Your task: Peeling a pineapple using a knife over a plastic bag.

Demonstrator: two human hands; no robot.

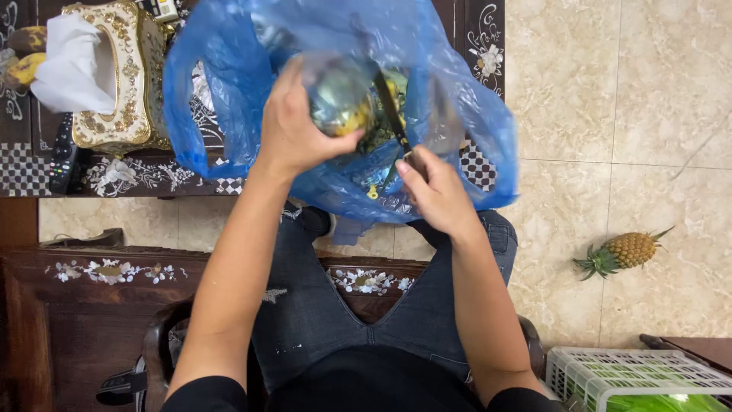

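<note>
Person sitting on a dark carved wooden chair (99, 305), looking down over jeans-clad knees. Left hand (293, 126) is curling round a partly peeled pineapple (343, 99), fingers wrapped over its left side & top, thumb underneath; fruit is sitting right in the palm, blurred w/ motion. Right hand (435, 191) is closing tight on the handle of a knife (393, 118), dark blade angling up & left, tip lying against the pineapple's right side. Both hands are working over an open blue plastic bag (229, 76), which is spreading across the knees and up onto the dark inlaid table (23, 168); yellow-green peel scraps are lying in the bag below the fruit.

On the table, far left: ornate gold-white tissue box (126, 76), remote (62, 156) just beside it. A whole pineapple (625, 252) is lying on the tiled floor (648, 114), well apart to the right. White crate (633, 378) at bottom right.
</note>
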